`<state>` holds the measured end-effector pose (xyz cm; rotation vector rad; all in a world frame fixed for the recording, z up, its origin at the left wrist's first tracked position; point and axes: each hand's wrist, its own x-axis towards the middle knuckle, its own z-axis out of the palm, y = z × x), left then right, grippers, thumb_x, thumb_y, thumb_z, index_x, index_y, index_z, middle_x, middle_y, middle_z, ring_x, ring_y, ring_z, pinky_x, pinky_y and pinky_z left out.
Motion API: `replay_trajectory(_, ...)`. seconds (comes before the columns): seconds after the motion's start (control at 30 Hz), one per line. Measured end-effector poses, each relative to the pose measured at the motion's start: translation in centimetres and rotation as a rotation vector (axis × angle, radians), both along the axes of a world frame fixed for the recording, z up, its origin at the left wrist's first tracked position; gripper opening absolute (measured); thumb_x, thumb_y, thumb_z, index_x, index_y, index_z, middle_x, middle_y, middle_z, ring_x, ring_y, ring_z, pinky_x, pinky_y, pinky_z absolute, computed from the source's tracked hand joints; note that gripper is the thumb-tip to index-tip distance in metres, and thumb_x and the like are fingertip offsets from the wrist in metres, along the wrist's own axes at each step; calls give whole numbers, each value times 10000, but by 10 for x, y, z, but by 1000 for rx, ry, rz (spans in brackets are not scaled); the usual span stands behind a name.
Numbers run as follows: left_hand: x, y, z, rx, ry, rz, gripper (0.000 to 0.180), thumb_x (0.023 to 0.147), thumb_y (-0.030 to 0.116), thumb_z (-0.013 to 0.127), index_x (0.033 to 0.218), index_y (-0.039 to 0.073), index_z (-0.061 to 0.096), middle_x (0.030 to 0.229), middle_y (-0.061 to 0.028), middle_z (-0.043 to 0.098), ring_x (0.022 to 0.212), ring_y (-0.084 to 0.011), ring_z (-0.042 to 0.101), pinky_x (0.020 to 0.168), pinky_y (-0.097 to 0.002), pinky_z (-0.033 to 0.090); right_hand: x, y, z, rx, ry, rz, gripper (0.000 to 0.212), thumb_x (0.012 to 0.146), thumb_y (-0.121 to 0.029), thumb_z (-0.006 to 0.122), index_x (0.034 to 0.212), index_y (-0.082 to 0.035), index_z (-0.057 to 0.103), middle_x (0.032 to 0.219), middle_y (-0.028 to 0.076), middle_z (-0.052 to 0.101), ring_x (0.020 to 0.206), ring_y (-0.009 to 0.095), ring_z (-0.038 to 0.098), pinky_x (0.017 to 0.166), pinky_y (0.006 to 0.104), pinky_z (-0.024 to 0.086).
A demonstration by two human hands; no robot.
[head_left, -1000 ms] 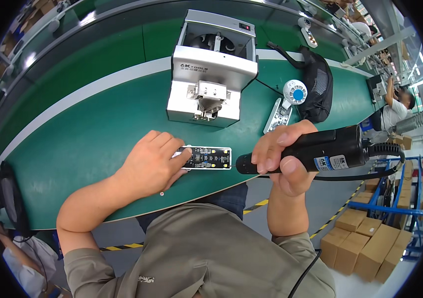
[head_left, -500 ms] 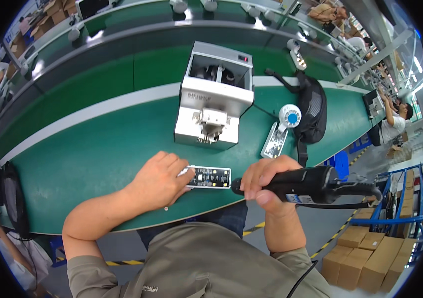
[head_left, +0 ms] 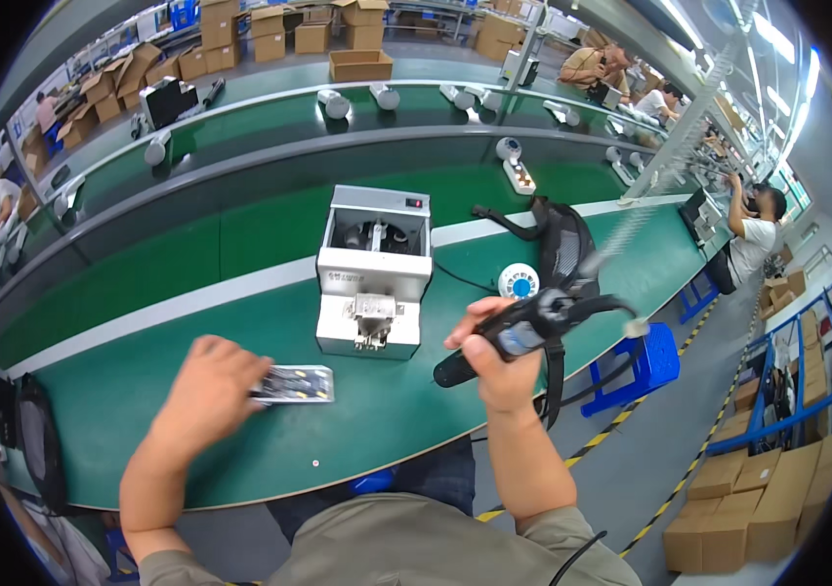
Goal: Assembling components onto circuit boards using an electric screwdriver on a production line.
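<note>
My left hand (head_left: 211,396) grips the left end of a slim white lamp housing with a dark circuit board (head_left: 301,384) on its face. The housing lies low over the green table, slightly blurred. In my right hand (head_left: 504,366) is a black electric screwdriver (head_left: 523,330). It is held tilted in the air, its tip down and to the left, apart from the board. Beyond both hands stands a grey screw feeder (head_left: 374,269) with an open top and a metal outlet at its front. A tiny screw-like piece (head_left: 315,464) lies near the table's front edge.
Behind the screwdriver are a white round lamp head with a blue disc (head_left: 520,282) and a black bag (head_left: 564,239). A coiled cable (head_left: 636,220) rises to the upper right. A conveyor (head_left: 240,230) with white lamps runs along the back. A blue stool (head_left: 645,366) stands right.
The screwdriver has come away from the board's right end and is tilted up. My left hand has shifted left with the lamp housing. The view has tipped upward.
</note>
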<state>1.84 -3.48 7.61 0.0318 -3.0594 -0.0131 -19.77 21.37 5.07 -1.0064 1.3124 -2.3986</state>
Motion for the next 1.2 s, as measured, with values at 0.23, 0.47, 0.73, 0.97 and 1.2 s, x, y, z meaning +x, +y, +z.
replay_trajectory(0.23,40,-144,-12,-264,276,408,557,655,181,751,1191,130,605,1030,-51,649,991,-263,548,1024,-452,338,7,-28,-50,233,43,-162,553,737,-9,677,1257,-10,489,1126,141,607,960,220,596,921,325,462)
replay_trajectory(0.47,-6,-240,-119,-306,268,819,600,846,430,575,1384,190,459,1421,-95,454,1373,-318,343,1048,-541,285,-20,-11,-101,288,166,-341,451,842,-131,580,1259,-11,456,1139,142,563,996,207,544,926,307,433)
replay_trajectory(0.73,22,-161,-128,139,642,787,484,795,311,649,1181,27,580,1306,-139,549,1199,-318,514,1002,-425,389,-43,-34,-131,133,-23,-269,522,866,-210,671,1225,105,462,967,227,637,831,328,619,821,371,494)
replay_trajectory(0.97,26,-82,-130,239,484,731,527,854,364,609,1263,37,548,1398,-130,479,1323,-291,406,1099,-441,281,-33,-22,-119,421,123,-209,413,863,-191,591,1226,-28,484,1076,127,573,954,200,560,854,283,469)
replay_trajectory(1.2,27,-58,-133,260,479,714,526,842,379,613,1236,36,558,1416,-121,458,1345,-290,379,1106,-472,267,-39,-25,-123,426,130,-286,519,816,-239,725,1137,116,523,994,242,634,829,313,615,805,350,496)
